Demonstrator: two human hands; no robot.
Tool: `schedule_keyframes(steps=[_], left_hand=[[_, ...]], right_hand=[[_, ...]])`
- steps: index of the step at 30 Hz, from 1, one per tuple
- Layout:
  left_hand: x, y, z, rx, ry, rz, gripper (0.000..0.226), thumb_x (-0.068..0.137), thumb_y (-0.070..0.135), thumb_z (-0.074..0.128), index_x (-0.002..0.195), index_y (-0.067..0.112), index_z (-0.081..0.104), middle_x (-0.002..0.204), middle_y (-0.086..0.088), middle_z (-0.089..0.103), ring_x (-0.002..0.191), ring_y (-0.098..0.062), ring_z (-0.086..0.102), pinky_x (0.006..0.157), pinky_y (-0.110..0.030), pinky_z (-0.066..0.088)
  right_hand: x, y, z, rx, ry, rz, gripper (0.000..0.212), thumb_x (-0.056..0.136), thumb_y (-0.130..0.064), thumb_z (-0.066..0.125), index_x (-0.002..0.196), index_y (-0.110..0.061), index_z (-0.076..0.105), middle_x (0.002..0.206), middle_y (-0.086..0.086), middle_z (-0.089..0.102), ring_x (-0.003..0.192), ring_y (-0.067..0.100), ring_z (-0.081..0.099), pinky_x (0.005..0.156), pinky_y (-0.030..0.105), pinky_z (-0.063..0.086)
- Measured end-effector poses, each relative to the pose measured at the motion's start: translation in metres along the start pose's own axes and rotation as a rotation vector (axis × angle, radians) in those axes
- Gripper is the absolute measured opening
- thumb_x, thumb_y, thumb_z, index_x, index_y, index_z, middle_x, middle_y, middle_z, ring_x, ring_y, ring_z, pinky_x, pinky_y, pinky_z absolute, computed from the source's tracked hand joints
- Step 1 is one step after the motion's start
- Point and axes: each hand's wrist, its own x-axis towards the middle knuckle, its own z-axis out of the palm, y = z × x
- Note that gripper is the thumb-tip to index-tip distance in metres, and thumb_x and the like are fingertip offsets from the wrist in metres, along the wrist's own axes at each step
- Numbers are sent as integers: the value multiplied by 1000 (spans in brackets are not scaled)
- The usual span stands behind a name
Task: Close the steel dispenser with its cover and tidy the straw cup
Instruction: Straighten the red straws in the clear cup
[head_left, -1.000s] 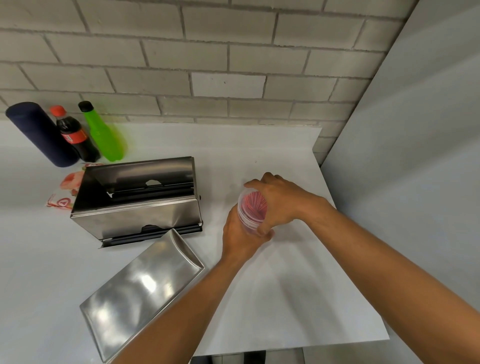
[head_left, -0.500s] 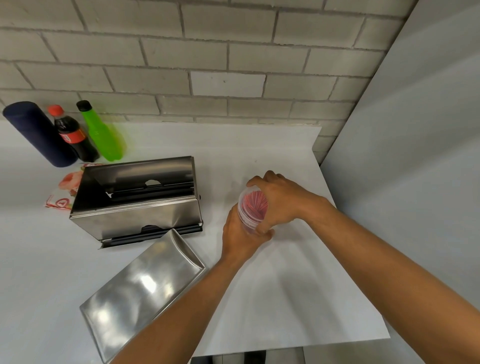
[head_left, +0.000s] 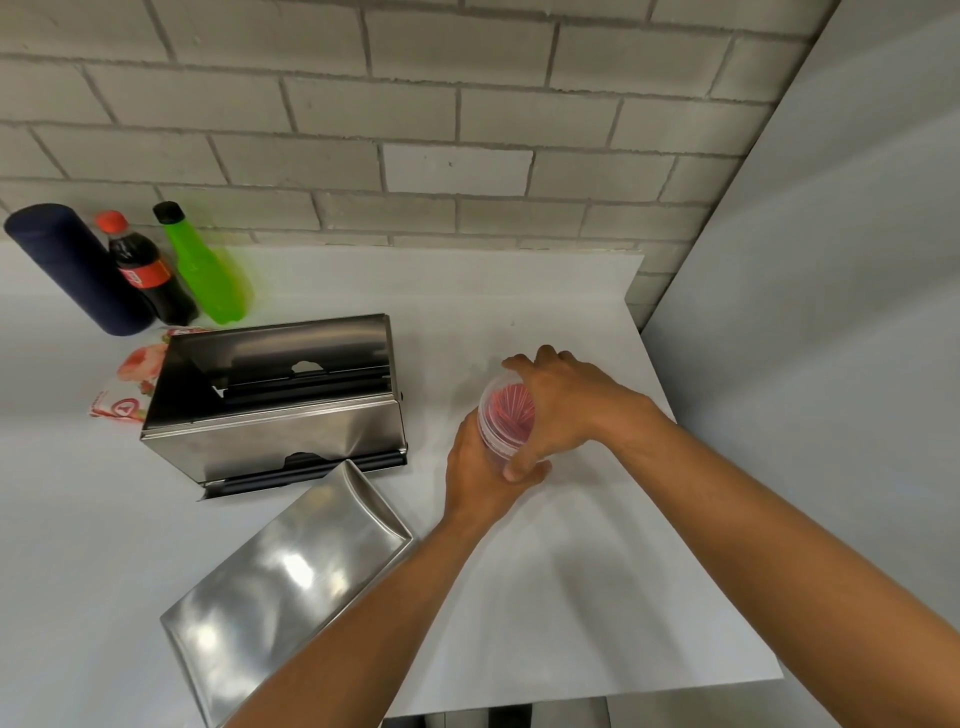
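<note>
So far nothing is finished: both hands, left (head_left: 480, 467) and right (head_left: 563, 410), clasp the straw cup (head_left: 506, 415) near the tabletop's right edge; the dispenser (head_left: 275, 400) stands open, cover (head_left: 291, 587) lying before it.

I'm looking down at a white table (head_left: 571, 597) pushed against a wall of pale grey brick (head_left: 415, 104) with lighter mortar lines. Along the table's right edge rises a plain, smooth grey wall (head_left: 831, 312), meeting the brick at the far right corner. Light is even and soft, leaving faint shadows on the white top. Below the near edge I see a dark gap; what's there I can't tell.
</note>
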Motion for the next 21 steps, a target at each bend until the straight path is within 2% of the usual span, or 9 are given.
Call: schedule_keyframes(steps=[3,6,10,17,21], left_hand=[[0,1,0,4,10,-2,102,44,54,101,134,40,55,122,15,69,109,-5,68,89,-30,62],[-1,0,1,0,9,-8,100,44,53,101,132,42,56,121,16,70,109,-4,68,89,-31,62],[-1,0,1,14,3,-11,101,45,54,101,134,38,55,121,14,69,108,-9,69,88,-30,63],[0,-1,0,3,-16,-19,104,47,55,101,137,34,54,122,13,68,108,-12,69,87,-27,63],[0,-2,-2,-8,-24,-21,102,46,49,102,135,32,56,119,14,69,105,-9,69,83,-18,61]], right_hand=[[-1,1,-7,-2,-99,-78,143,41,-43,98,157,-44,14,153,1,31,140,25,32,101,44,50],[1,1,-9,-23,-113,-112,134,47,-32,100,156,-45,23,145,0,37,135,24,36,98,44,52],[2,1,-8,-23,-57,-95,126,45,-41,95,151,-45,28,133,-2,43,124,22,43,82,36,54],[1,-2,-5,-26,15,-47,119,44,-57,88,149,-40,33,128,1,49,113,24,53,72,32,46],[2,-5,-6,-30,29,-19,118,38,-60,84,145,-38,38,111,-4,44,95,20,51,63,29,44]])
